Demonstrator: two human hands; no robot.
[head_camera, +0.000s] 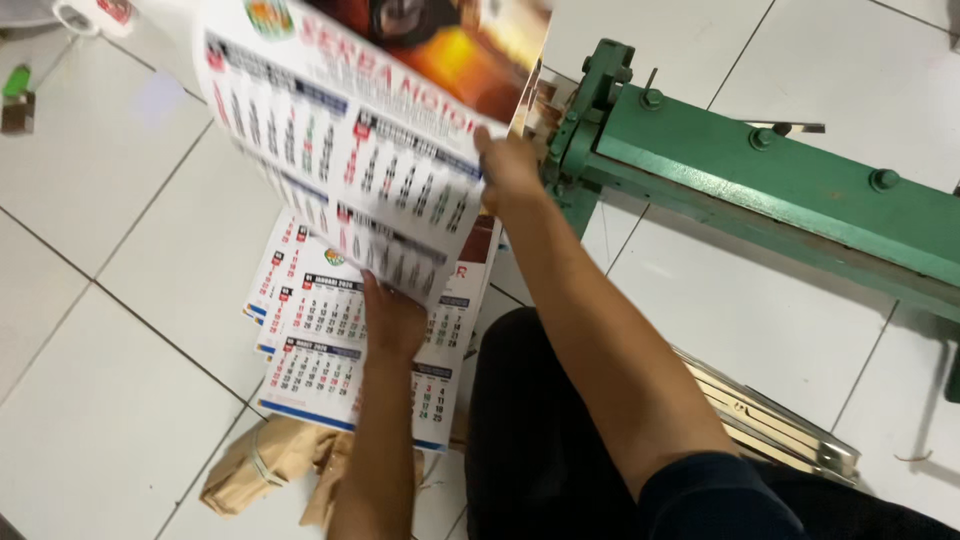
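Both hands, L (392, 318) + R (508, 172), grip lifted calendar sheet (340, 140).

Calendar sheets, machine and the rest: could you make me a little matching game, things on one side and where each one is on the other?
Things:
1. lifted calendar sheet
2. stack of calendar sheets
3. green metal machine
4. crumpled brown paper

Places:
A. on the tiles at upper right
B. lying flat on the floor under the arms
C. held up by the left hand and right hand
D. bottom of the view, beside the stack

Pairs: 1-C, 2-B, 3-A, 4-D
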